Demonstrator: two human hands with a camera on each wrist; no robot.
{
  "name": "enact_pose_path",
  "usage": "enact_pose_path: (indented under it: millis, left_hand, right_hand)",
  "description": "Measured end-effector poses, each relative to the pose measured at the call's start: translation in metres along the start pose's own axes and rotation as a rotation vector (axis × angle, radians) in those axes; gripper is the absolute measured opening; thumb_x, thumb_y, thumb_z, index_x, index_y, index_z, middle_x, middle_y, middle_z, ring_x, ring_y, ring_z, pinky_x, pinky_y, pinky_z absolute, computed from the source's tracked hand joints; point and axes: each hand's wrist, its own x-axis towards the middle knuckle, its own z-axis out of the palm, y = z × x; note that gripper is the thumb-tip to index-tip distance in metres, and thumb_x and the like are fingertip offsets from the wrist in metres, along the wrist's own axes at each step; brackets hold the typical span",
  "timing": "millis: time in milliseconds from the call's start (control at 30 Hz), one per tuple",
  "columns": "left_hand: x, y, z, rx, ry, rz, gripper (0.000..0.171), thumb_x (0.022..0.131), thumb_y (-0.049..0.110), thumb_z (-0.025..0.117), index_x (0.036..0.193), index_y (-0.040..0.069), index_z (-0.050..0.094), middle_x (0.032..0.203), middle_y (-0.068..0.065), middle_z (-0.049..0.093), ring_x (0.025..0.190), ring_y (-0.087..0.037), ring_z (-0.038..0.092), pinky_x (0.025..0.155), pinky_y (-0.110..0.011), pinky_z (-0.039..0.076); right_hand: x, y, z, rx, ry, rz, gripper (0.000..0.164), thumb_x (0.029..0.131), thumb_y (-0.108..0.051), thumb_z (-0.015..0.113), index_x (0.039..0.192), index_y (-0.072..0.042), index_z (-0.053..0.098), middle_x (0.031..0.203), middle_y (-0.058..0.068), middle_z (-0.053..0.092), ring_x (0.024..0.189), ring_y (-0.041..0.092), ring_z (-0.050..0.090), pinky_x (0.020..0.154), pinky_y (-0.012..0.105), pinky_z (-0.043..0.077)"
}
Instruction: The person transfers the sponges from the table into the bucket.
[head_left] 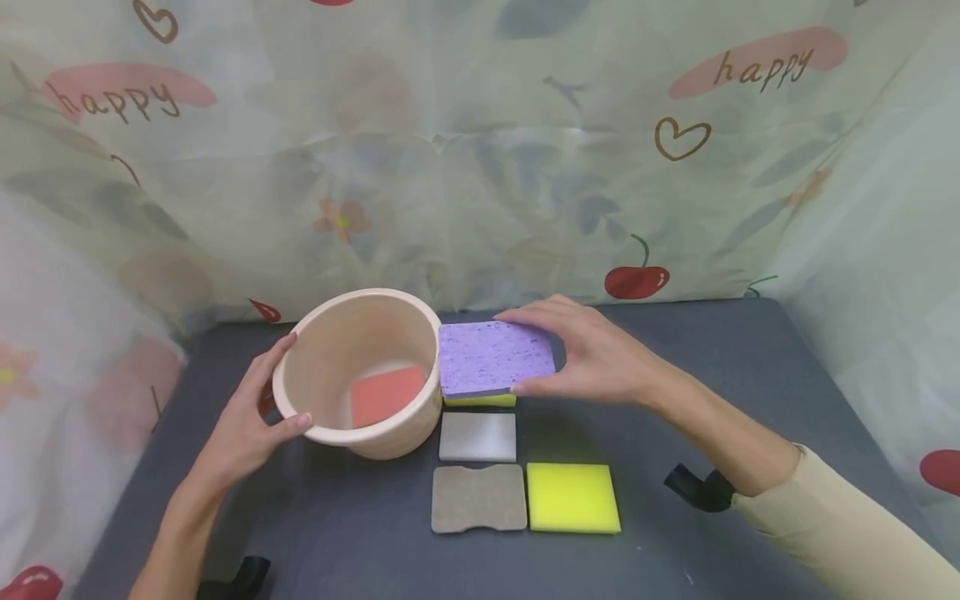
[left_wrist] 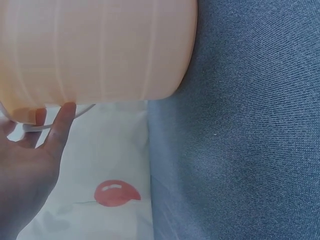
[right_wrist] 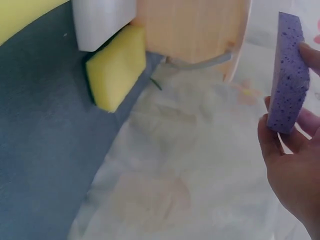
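Observation:
A purple sponge [head_left: 495, 358] with a pitted surface is pinched between the thumb and fingers of my right hand [head_left: 592, 350], held up just right of the bucket's rim. The right wrist view shows the purple sponge [right_wrist: 289, 75] from its narrow side. My left hand [head_left: 251, 408] grips the left side of a cream bucket [head_left: 405, 425], thumb over the rim. In the left wrist view, fingers of that hand [left_wrist: 30, 165] touch the bucket wall [left_wrist: 100, 55] near its thin handle. A red-orange sponge [head_left: 386, 396] lies inside on the bucket's bottom.
Right of the bucket, a white sponge [head_left: 477, 437], a grey-brown notched sponge [head_left: 478, 498] and a bright yellow one [head_left: 573, 498] lie on the dark table [head_left: 360, 533]. Another yellow sponge [right_wrist: 120, 70] lies partly under the purple one's outline. Patterned cloth [head_left: 480, 167] hangs behind.

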Motion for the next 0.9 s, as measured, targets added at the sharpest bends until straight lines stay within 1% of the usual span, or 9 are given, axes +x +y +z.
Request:
enact_pose_path:
  millis: [133,267,433,567,667,800,900]
  left_hand:
    - [0.001,0.0,0.0,-0.007,-0.006,0.001,0.1,0.075,-0.008,0.076,0.158,0.02,0.028,0.142,-0.014,0.038,0.113,-0.012,0.049,0.09,-0.011,0.042]
    - [0.001,0.001,0.001,-0.011,-0.005,0.004,0.1,0.075,-0.009,0.076,0.158,0.019,0.029,0.142,-0.015,0.038,0.113,-0.01,0.049,0.09,-0.011,0.042]
    - [0.001,0.002,0.0,-0.012,-0.006,0.009,0.1,0.074,-0.009,0.077,0.158,0.019,0.029,0.142,-0.015,0.038,0.113,-0.01,0.05,0.09,-0.011,0.042]
    - [0.002,0.002,0.0,-0.002,-0.01,0.004,0.1,0.076,-0.007,0.077,0.158,0.021,0.028,0.142,-0.016,0.038,0.114,-0.013,0.049,0.09,-0.011,0.042]
    - [0.002,0.002,0.0,0.001,-0.013,-0.005,0.1,0.076,-0.006,0.077,0.158,0.022,0.027,0.143,-0.016,0.038,0.115,-0.011,0.048,0.091,-0.009,0.04]
    - [0.001,0.001,-0.001,-0.008,-0.011,-0.013,0.1,0.076,-0.006,0.077,0.158,0.023,0.027,0.145,-0.015,0.036,0.117,-0.008,0.046,0.092,-0.008,0.038]
    - [0.001,0.001,-0.001,-0.014,-0.008,-0.013,0.1,0.075,-0.007,0.077,0.158,0.022,0.028,0.145,-0.014,0.037,0.116,-0.008,0.046,0.093,-0.008,0.038]
  right_hand:
    - [0.01,-0.006,0.003,0.029,-0.013,-0.024,0.068,0.077,-0.033,0.083,0.139,-0.019,0.058,0.129,-0.007,0.059,0.109,0.012,0.052,0.085,0.035,0.047]
    - [0.02,-0.011,0.008,0.057,-0.017,-0.033,0.067,0.077,-0.028,0.084,0.138,-0.018,0.059,0.126,-0.006,0.056,0.105,0.01,0.054,0.083,0.032,0.048]
    - [0.033,-0.018,0.014,0.064,-0.02,-0.048,0.066,0.079,-0.025,0.083,0.139,-0.016,0.058,0.127,-0.005,0.055,0.108,0.01,0.052,0.085,0.03,0.048]
    - [0.045,-0.023,0.021,0.079,-0.025,-0.078,0.066,0.079,-0.026,0.083,0.139,-0.014,0.057,0.125,-0.004,0.057,0.106,0.009,0.053,0.085,0.029,0.048]
    - [0.053,-0.026,0.026,0.074,-0.036,-0.089,0.065,0.08,-0.028,0.081,0.138,-0.015,0.058,0.125,-0.005,0.058,0.105,0.008,0.053,0.085,0.028,0.047]
    - [0.065,-0.028,0.033,0.041,-0.054,-0.11,0.064,0.08,-0.032,0.081,0.137,-0.014,0.058,0.126,-0.004,0.059,0.109,0.007,0.053,0.09,0.027,0.045]
    - [0.074,-0.031,0.037,0.01,-0.065,-0.131,0.064,0.079,-0.033,0.082,0.136,-0.013,0.059,0.126,-0.002,0.061,0.112,0.009,0.053,0.095,0.028,0.042]
